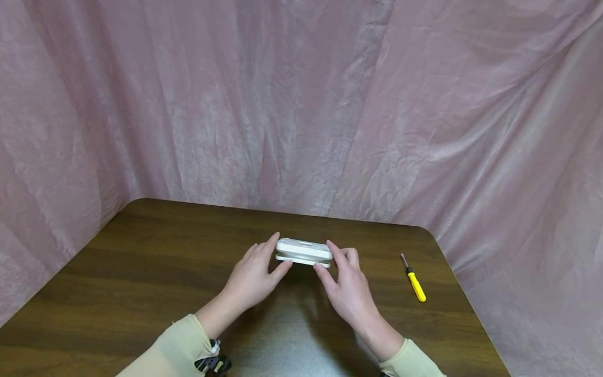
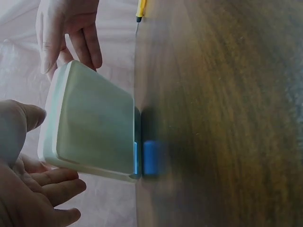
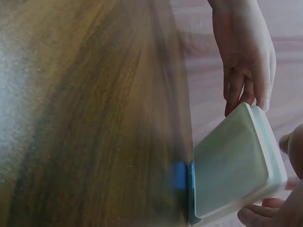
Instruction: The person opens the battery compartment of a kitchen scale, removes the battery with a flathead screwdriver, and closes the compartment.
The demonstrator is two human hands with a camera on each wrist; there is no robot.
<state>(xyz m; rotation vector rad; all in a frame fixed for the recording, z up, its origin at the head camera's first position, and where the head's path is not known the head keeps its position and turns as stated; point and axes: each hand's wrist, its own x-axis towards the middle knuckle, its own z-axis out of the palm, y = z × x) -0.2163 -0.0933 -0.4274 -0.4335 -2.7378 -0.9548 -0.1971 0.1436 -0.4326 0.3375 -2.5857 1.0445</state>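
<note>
A flat, pale plastic box [image 1: 303,249] with rounded corners is held on edge, tilted, over the middle of the table. Its broad greenish-white face [image 2: 97,118] shows in the left wrist view, and a blue part [image 2: 136,158] sits at its lower edge. From above, two layers with a gap between them appear. My left hand [image 1: 254,275] grips its left end, thumb on the near side and fingers on the far side. At the other end, my right hand [image 1: 348,285] holds it likewise. Whether the lower edge touches the table I cannot tell.
To the right on the brown wooden table [image 1: 155,272] lies a screwdriver [image 1: 415,285] with a yellow handle. Pink curtains [image 1: 301,104] hang behind the table's far edge and along both sides.
</note>
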